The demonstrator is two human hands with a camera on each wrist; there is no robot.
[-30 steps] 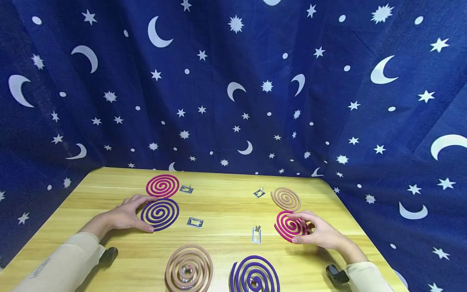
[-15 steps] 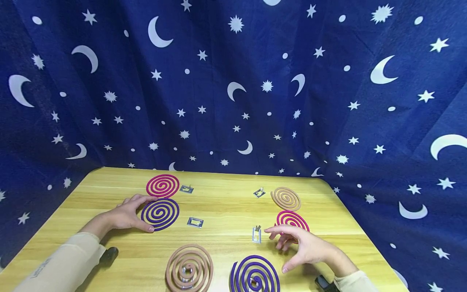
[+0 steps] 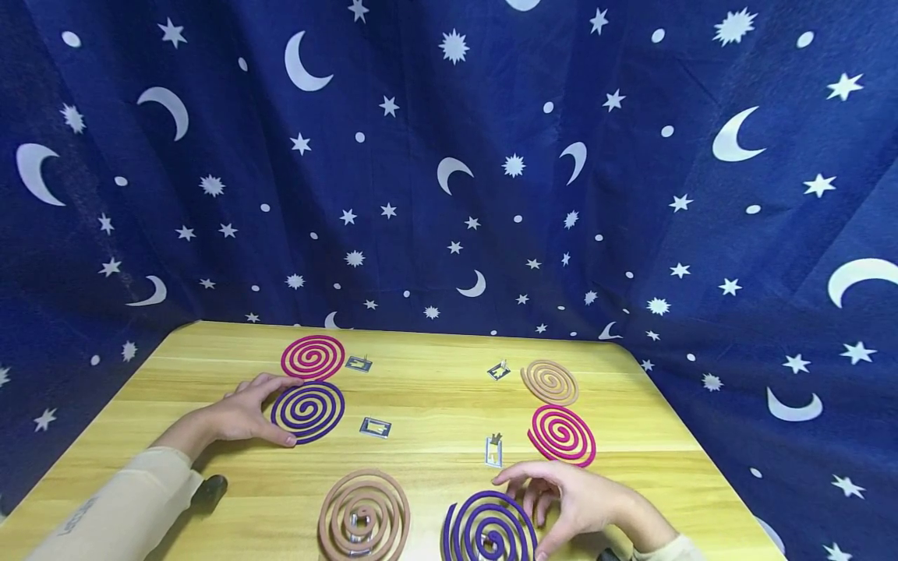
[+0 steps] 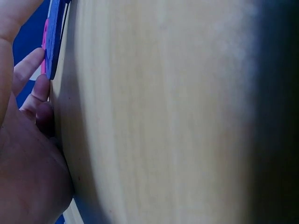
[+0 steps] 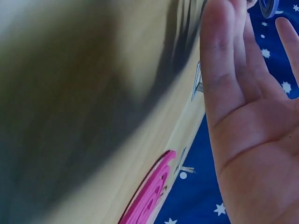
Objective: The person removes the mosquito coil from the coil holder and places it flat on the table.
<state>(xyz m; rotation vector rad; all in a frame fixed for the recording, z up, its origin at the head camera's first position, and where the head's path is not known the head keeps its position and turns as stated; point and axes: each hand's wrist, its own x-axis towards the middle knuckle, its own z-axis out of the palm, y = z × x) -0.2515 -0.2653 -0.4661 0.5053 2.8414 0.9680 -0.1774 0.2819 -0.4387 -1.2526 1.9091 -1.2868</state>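
Note:
My left hand rests at the left side of a purple mosquito coil, its index finger and thumb spread along the rim. The coil lies flat on the table. In the left wrist view, fingertips touch or nearly touch that coil's edge. My right hand hovers by a second purple mosquito coil at the front, thumb tip near its right edge and index finger above its top. A metal stand shows through that coil's middle. The right palm holds nothing.
Flat on the table lie pink coils at left and right, and a tan coil at back right. Another tan coil sits over a stand. Several metal stands lie between the coils. A starry blue curtain hangs behind.
My right hand has let go of the right pink coil, leaving it flat, and moved forward-left toward me to the front purple coil. The left hand has not moved.

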